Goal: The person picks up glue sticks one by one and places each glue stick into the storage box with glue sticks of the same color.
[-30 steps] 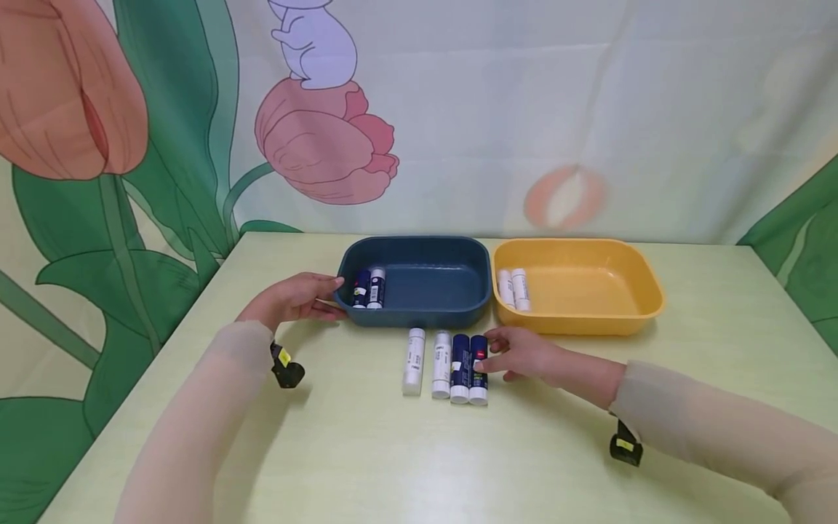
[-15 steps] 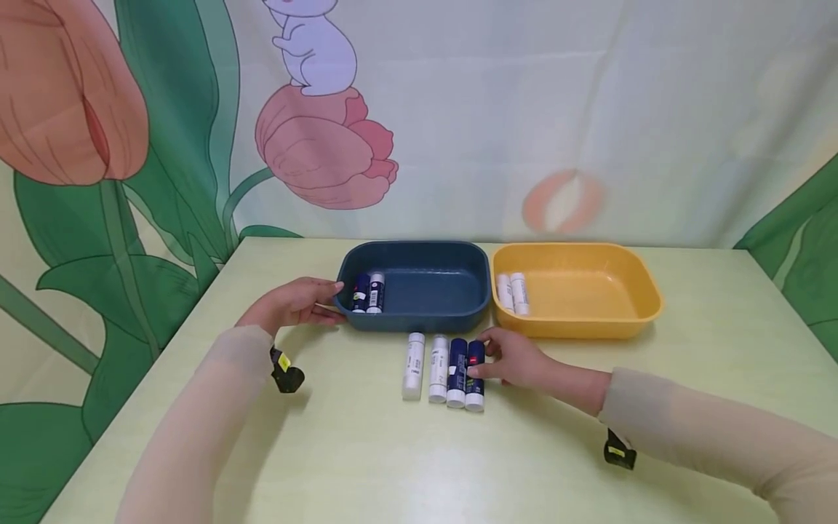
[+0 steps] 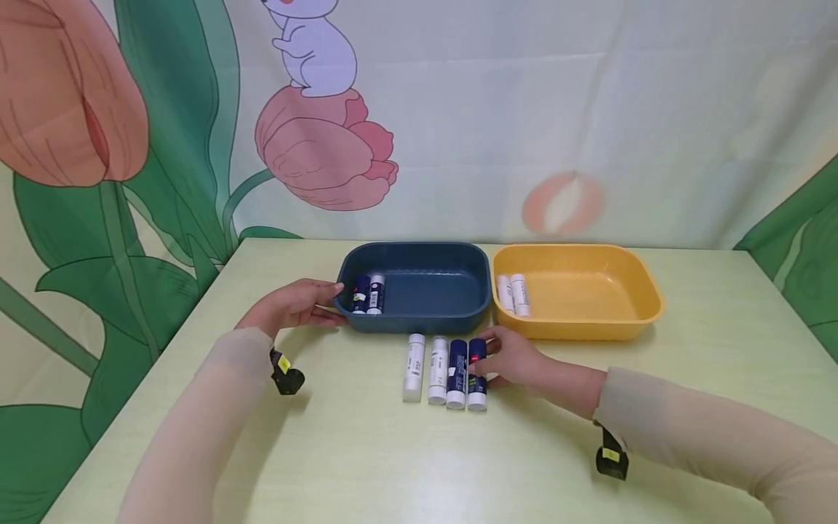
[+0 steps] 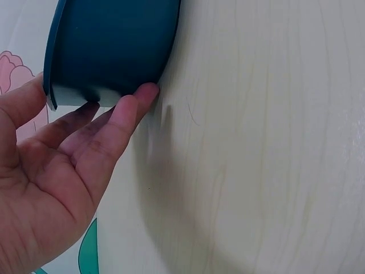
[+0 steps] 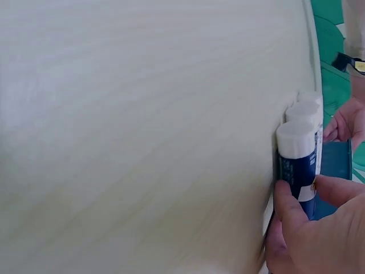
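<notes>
My right hand (image 3: 513, 356) pinches a navy glue stick (image 5: 296, 171) with a white end, at the right end of a row on the table. Left of it lies a second navy glue stick (image 3: 457, 375), a thin gap between them. Two white glue sticks (image 3: 438, 370) continue the row, the leftmost set a little apart. My left hand (image 3: 304, 302) holds the left end of a dark blue bin (image 3: 419, 324), thumb at the rim and other fingertips (image 4: 122, 111) against the outer wall. Two navy glue sticks (image 3: 376, 294) lie inside its left part.
A yellow bin (image 3: 579, 329) stands right beside the blue one, with two white glue sticks (image 3: 520, 295) at its left side. Both bins are near the far edge of the pale table (image 3: 406, 466). A printed curtain (image 3: 458, 145) hangs behind.
The right hand moved slightly left and the right part of the row shifted left with it. A narrow gap has since opened beside the gripped navy glue stick. The left hand stays at the bin.
</notes>
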